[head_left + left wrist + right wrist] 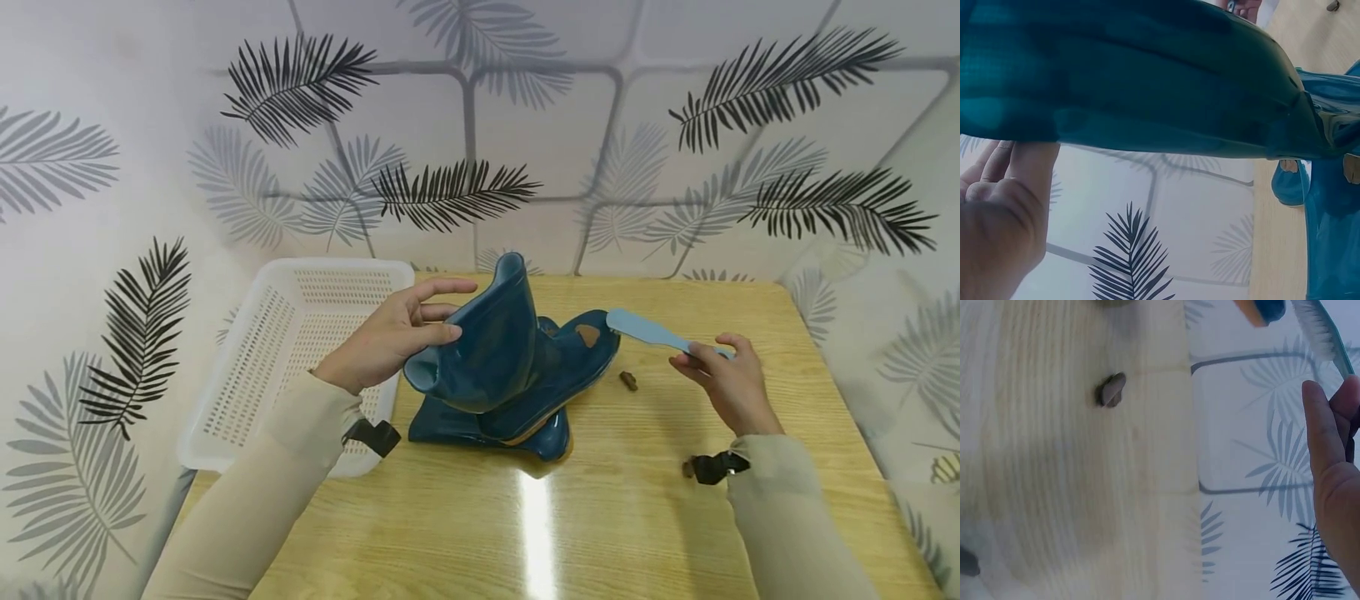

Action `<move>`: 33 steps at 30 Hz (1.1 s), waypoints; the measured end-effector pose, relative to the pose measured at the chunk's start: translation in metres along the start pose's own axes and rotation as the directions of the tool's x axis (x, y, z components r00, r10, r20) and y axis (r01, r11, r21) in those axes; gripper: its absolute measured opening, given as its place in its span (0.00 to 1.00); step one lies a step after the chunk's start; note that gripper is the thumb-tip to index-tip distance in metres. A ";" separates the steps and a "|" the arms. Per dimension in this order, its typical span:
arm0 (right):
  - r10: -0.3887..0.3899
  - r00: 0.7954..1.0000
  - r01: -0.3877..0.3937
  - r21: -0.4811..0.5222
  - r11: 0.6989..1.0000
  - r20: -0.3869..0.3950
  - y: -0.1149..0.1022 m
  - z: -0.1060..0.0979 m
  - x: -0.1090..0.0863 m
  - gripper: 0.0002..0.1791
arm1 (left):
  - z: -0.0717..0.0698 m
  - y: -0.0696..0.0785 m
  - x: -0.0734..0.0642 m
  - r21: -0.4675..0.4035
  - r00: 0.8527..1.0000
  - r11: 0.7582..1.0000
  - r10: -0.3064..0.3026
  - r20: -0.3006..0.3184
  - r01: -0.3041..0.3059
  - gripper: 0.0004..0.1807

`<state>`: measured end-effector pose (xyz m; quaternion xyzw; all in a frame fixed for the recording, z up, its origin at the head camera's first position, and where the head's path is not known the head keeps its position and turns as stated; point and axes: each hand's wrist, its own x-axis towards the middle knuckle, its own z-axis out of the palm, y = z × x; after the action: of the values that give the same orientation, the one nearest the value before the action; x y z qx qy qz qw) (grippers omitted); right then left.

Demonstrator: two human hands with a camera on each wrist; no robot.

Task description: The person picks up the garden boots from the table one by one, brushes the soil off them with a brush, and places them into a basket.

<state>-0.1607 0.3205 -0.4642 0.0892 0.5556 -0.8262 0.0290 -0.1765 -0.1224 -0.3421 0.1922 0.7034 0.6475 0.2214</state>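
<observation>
My left hand [386,333] holds a glossy dark-blue rain boot [487,358] by the top of its shaft, the thumb on the near side. The boot is tilted, toe pointing right, with a brown patch [588,335] near the toe. Beneath it a second blue boot [450,423] lies on its side. My right hand [723,379] grips a light-blue brush [645,327] by its handle, and the brush head is at the boot's toe. White bristles [1315,331] show in the right wrist view. Whether they touch the boot, I cannot tell.
A white perforated basket [292,275] stands at the left of the wooden table [600,517]. One small brown clump [628,381] lies on the tabletop below the brush. Behind the table is a leaf-patterned covering [540,150].
</observation>
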 end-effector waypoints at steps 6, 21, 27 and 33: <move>0.005 0.999 -0.002 -0.045 0.999 0.052 -0.004 0.021 0.006 0.23 | 0.002 -0.001 -0.001 0.000 1.000 1.000 -0.001 -0.009 0.001 0.30; 0.023 0.994 0.007 -0.283 0.959 0.103 -0.005 0.040 0.006 0.19 | 0.003 -0.004 -0.001 0.040 1.000 0.999 -0.004 -0.020 0.004 0.29; 0.002 0.997 0.032 -0.421 0.907 0.080 -0.015 0.035 0.002 0.20 | 0.005 -0.004 -0.001 0.040 1.000 0.999 -0.011 -0.017 0.012 0.29; -0.014 0.999 0.038 -0.485 0.874 0.052 -0.016 0.030 0.003 0.20 | 0.008 -0.003 0.001 0.037 1.000 0.999 -0.011 -0.011 0.011 0.29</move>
<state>-0.1696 0.2988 -0.4387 0.0523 0.7453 -0.6626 0.0523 -0.1724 -0.1156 -0.3453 0.1890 0.7175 0.6341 0.2177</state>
